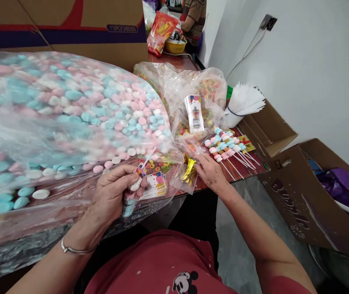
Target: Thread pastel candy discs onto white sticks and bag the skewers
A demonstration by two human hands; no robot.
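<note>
My left hand (116,185) is closed around the top of a marshmallow skewer (136,183) in a clear wrapper with a printed label. Its white stick points up past my fingers, and pink, white and blue marshmallows hang below. At the table's front edge, my right hand (211,173) has its fingertips pinched at a bunch of gold twist ties (189,170). Between my hands lie printed cards (155,184) and ring-shaped gummies (159,166) under plastic. Right of my right hand are several finished-looking marshmallow skewers (228,143) in a pile.
A huge clear bag of marshmallows (79,106) fills the left of the table. Behind are bags of gummies (209,87), a stack of labels (194,112) and a cup of white sticks (235,116). Cardboard boxes (291,192) stand right. A person (193,20) is at the back.
</note>
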